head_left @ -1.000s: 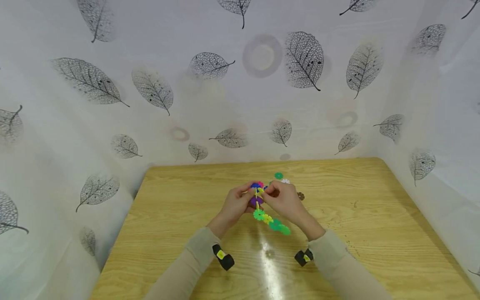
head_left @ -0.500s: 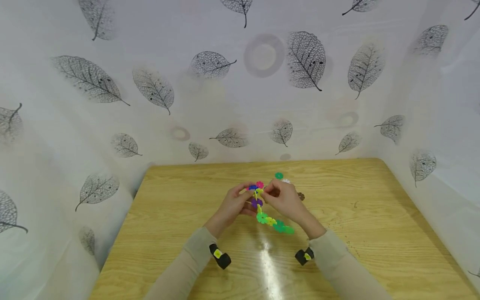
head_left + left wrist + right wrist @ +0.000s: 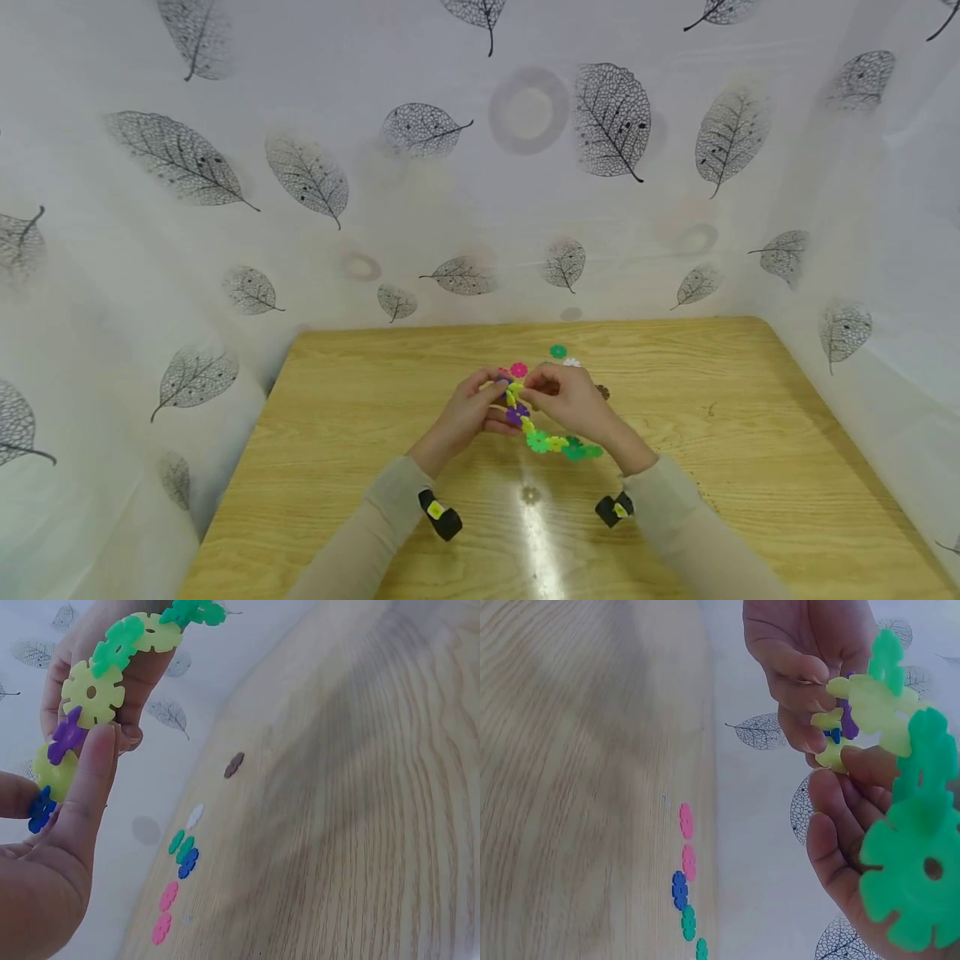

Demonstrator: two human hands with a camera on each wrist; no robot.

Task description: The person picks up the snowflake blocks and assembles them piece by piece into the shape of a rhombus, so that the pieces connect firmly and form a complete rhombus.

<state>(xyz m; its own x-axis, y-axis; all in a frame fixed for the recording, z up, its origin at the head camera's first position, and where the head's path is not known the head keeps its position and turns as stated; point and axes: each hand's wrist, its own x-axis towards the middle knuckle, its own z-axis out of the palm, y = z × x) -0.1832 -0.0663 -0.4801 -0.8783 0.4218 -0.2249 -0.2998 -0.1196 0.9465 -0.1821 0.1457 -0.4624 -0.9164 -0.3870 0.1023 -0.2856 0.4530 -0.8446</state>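
Flower-shaped plastic discs are linked into a chain: blue [image 3: 42, 810], yellow, purple [image 3: 517, 414], yellow [image 3: 93, 693], light green [image 3: 537, 441], yellow and greens. My left hand [image 3: 463, 415] pinches the blue disc end between thumb and finger. My right hand [image 3: 573, 407] pinches a yellow disc [image 3: 831, 756] beside the blue one. From there the rest of the chain hangs below both hands, its green end [image 3: 919, 877] close to the right wrist camera. How deeply the blue and yellow discs interlock is hidden by the fingers.
Loose discs lie on the wooden table [image 3: 360, 383] beyond my hands: pink [image 3: 519, 369], green [image 3: 558, 352], white [image 3: 572, 362], brown [image 3: 603, 392] and blue [image 3: 188, 863]. Behind stands a white curtain [image 3: 480, 200] with a leaf print.
The hanging green end of the chain has swung right and slightly up. The blue disc in my left hand has shifted a little left and down. Both hands keep their pinch.
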